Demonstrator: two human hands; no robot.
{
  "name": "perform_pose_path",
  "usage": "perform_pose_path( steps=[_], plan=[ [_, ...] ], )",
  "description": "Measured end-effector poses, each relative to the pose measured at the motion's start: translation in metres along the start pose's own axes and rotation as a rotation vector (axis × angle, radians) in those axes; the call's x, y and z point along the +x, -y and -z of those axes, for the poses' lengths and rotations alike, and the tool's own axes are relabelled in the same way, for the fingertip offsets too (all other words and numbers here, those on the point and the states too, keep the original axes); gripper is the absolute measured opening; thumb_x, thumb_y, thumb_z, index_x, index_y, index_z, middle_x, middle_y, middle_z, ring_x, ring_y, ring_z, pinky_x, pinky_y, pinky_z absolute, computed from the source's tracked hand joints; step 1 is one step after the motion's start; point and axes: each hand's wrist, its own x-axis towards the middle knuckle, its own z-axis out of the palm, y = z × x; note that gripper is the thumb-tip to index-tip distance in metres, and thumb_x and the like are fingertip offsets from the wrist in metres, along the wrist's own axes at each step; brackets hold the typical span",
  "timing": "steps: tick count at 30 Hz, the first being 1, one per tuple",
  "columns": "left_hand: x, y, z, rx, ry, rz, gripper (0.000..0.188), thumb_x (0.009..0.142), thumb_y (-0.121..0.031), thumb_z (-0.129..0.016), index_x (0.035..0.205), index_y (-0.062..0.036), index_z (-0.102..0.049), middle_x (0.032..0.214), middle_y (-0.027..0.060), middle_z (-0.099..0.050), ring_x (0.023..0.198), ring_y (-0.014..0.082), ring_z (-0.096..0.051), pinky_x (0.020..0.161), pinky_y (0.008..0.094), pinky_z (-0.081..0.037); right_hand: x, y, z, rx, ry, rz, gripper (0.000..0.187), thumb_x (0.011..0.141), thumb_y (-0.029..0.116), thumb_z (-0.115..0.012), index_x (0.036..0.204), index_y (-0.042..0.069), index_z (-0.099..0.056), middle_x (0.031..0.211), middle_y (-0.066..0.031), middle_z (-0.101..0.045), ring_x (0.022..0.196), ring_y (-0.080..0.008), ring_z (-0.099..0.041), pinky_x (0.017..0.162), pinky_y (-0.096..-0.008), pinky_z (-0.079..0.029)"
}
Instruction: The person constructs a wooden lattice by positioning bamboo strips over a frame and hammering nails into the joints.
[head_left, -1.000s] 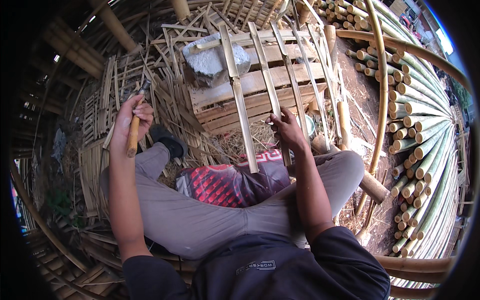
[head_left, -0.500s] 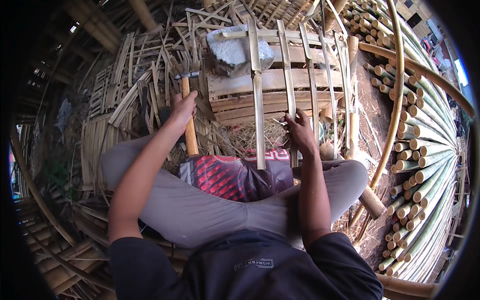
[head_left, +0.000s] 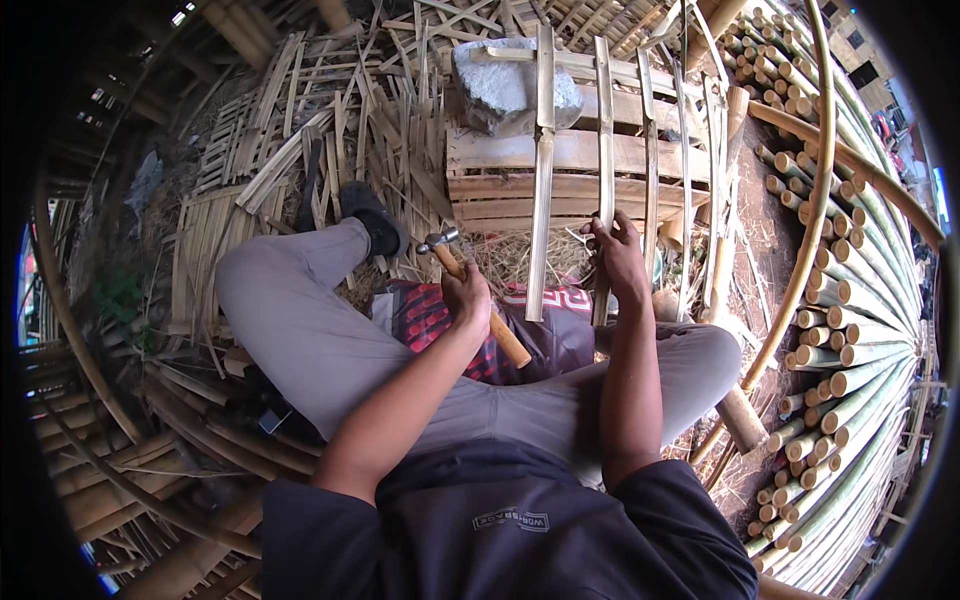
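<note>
My left hand (head_left: pixel 466 296) is closed round the wooden handle of a hammer (head_left: pixel 511 343), held slanted above the dark red-and-black printed cloth bundle (head_left: pixel 415 312) in front of my lap. The hammer's metal head points away from me. Closed on the near part of a split bamboo strip (head_left: pixel 604 140) is my right hand (head_left: pixel 622 262); whether its fingertips also hold something small I cannot make out. Another bamboo strip (head_left: pixel 541 190) lies just left of it, with further strips to the right. These strips cross a crosspiece and a low stack of wooden slats (head_left: pixel 570 152).
A grey stone block (head_left: pixel 505 92) weighs on the crosspiece's left end. Bamboo scraps (head_left: pixel 385 125) litter the ground at the far left. Cut bamboo poles (head_left: pixel 860 330) are piled on the right, beyond a curved pole (head_left: pixel 815 200). My shoe (head_left: pixel 375 218) sits left of the slats.
My left hand has brought the hammer right and nearer, turning it from upright to slanted. My right hand stays at the same strip, its fingers now closer round it. The view has shifted slightly.
</note>
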Motion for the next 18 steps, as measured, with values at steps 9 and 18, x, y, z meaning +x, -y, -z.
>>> perform_pose_path(
  steps=[9,18],
  plan=[
    [0.018,0.015,-0.005,0.119,0.025,-0.018,0.047,0.092,-0.037,-0.055,0.103,0.0088,-0.055,0.1,0.0241,-0.063,0.095,0.0349,-0.063,0.084,0.0422,-0.048,0.007,-0.009,-0.003,-0.004,0.014,0.013,0.032,0.097,0.018,-0.056,0.124,0.001,-0.049,0.086,-0.0027,-0.067,0.072,-0.0101,-0.057,0.058,-0.0255,-0.047],
    [0.031,0.052,0.002,0.695,0.194,-0.018,0.04,0.091,-0.033,-0.052,0.095,0.0055,-0.063,0.094,0.0286,-0.066,0.092,0.0391,-0.067,0.078,0.0459,-0.054,0.007,-0.006,-0.012,0.014,0.027,0.012,0.023,0.098,0.018,-0.056,0.115,0.004,-0.052,0.086,-0.0038,-0.068,0.071,-0.0097,-0.057,0.058,-0.0253,-0.046]
  ],
)
